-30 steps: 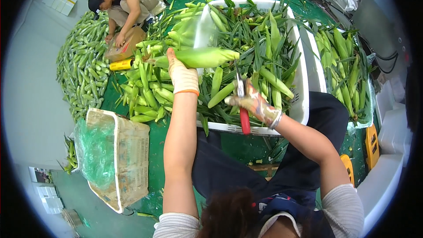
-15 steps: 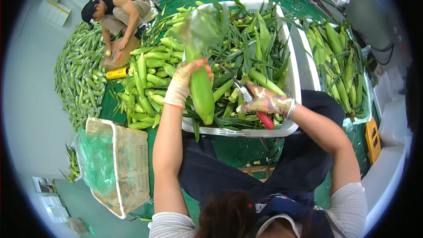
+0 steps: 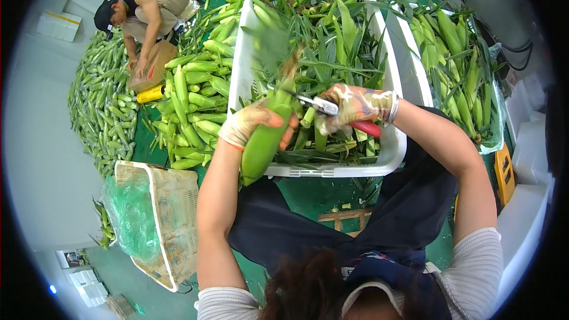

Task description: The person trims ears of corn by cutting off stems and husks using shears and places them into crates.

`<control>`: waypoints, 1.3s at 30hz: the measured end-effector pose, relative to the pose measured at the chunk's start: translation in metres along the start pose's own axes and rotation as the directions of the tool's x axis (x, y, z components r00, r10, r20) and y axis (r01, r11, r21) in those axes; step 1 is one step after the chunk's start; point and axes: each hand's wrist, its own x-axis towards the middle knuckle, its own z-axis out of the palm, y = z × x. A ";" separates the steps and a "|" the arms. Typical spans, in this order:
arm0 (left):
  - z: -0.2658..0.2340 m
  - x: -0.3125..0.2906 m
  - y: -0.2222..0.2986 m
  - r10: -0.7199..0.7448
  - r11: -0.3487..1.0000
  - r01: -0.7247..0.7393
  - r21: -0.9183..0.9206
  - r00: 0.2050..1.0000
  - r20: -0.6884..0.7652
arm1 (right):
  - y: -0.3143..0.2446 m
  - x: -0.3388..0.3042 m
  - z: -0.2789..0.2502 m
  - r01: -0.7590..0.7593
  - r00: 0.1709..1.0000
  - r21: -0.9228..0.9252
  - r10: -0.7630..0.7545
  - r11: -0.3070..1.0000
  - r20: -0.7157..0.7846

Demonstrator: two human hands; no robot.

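Under the white crate (image 3: pixel 355 170), green floor (image 3: pixel 308 194). Far left of the crate, a great heap of wrapped corn (image 3: pixel 101 101). Inside the crate, a tangle of leaves and husks (image 3: pixel 326 41). Just beside its left wall, a pile of unwrapped corn (image 3: pixel 198 77). Beyond its far-left corner, a crouching co-worker (image 3: pixel 148 9), hands at a cardboard box (image 3: pixel 155 66). Left of its near-left corner, a cream basket (image 3: pixel 181 213) with green film (image 3: pixel 133 213) inside. Over that near-left corner, a tilted green ear of corn (image 3: pixel 261 151), leafy end up, lower end past the rim. Around the ear's upper part, the gloved left hand (image 3: pixel 250 122), half closed, fingers and thumb gripping the ear. Over the crate's near half, the gloved right hand (image 3: pixel 358 104), closed around red-handled cutters (image 3: pixel 325 105), blades pointing left toward the ear's leafy end. Cannot tell blade contact from a near miss.
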 end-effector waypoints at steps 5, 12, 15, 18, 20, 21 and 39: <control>-0.012 -0.016 0.022 0.074 0.917 -0.059 0.394 0.997 -0.022 | -0.008 0.000 0.029 -0.056 0.979 0.017 0.058 0.998 -0.195; 0.013 -0.026 0.036 0.350 0.745 -0.297 0.598 0.936 0.028 | 0.025 -0.009 -0.026 0.145 0.925 0.210 -0.057 0.967 -0.376; -0.001 -0.046 0.034 0.426 0.601 -0.287 0.746 0.905 0.004 | 0.001 -0.003 -0.005 -0.090 0.922 -0.271 -0.023 0.958 -0.387; -0.010 -0.070 0.020 0.500 0.671 -0.245 0.700 0.847 -0.183 | 0.005 0.022 0.018 -0.167 0.938 -0.399 0.020 0.902 -0.346; -0.012 -0.060 0.012 0.637 0.555 -0.324 0.766 0.758 -0.140 | 0.040 0.010 0.005 -0.163 0.907 -0.368 -0.008 0.916 -0.421; -0.019 -0.062 0.008 0.726 0.420 -0.352 0.836 0.683 -0.077 | 0.058 0.004 -0.004 -0.204 0.880 -0.293 0.044 0.934 -0.473; -0.256 -0.290 -0.050 0.650 0.705 0.371 0.604 0.001 -0.760 | 0.070 -0.135 -0.125 -0.422 0.380 -0.141 0.034 0.896 -0.924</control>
